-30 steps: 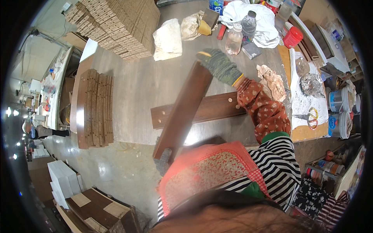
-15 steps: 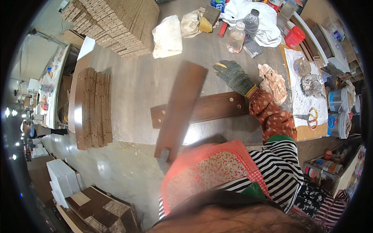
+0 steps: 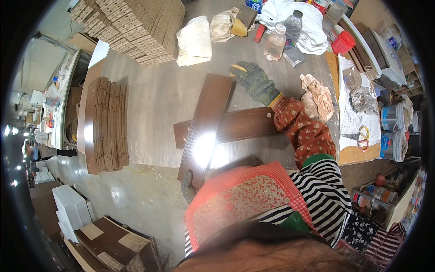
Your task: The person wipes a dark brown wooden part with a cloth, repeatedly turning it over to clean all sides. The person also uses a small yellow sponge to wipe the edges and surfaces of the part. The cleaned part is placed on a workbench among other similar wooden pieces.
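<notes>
I log the upper board [image 3: 206,122] as a long, straight plank, dark reddish brown, with fine grain running lengthwise. A strong white glare sits on its lower half, washing out the grain there; the upper half reads matte and even in tone. Its long edges look clean and parallel, and its far end is cut square.

Position: it lies slantwise across the lower board [image 3: 247,124], far end over the table [image 3: 154,99], near end past the front edge, beside the red apron [image 3: 240,195]. The lower board is a similar brown, with a pale round spot near its right end.

Left hand, in a grey glove [image 3: 186,187]: I see it closed on the near end of the upper board, at the left corner.

Right hand [image 3: 254,82], in a grey-green glove with a yellow cuff: just beside the far right corner. I cannot tell whether its fingers touch the wood, nor whether they are open or curled; a pale tan patch shows at the tips.
</notes>
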The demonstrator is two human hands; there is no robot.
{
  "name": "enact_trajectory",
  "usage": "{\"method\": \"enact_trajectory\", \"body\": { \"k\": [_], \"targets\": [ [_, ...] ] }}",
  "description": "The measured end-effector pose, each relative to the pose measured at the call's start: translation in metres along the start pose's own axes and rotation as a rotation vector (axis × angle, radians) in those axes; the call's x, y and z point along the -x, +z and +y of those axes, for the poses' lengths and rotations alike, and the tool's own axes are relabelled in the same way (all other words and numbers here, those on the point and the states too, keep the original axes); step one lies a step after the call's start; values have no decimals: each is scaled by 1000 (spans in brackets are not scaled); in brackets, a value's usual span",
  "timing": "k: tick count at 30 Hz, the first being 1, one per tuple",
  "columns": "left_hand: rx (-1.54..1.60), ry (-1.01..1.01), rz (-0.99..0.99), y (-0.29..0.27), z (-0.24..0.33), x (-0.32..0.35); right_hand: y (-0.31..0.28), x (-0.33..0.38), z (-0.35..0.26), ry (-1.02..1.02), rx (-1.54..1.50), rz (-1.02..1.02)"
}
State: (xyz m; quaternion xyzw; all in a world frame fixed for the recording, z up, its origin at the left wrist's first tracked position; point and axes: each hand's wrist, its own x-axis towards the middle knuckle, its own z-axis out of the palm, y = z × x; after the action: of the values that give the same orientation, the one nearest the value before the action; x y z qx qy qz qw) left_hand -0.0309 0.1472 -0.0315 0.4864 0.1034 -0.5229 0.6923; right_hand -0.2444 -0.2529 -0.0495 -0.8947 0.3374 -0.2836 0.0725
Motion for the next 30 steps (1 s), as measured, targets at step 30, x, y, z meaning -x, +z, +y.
{"method": "enact_trajectory", "body": {
  "k": [30],
  "targets": [
    [252, 46, -308, 18, 7, -11, -24, 30, -165, -198, -299, -192]
  ]
}}
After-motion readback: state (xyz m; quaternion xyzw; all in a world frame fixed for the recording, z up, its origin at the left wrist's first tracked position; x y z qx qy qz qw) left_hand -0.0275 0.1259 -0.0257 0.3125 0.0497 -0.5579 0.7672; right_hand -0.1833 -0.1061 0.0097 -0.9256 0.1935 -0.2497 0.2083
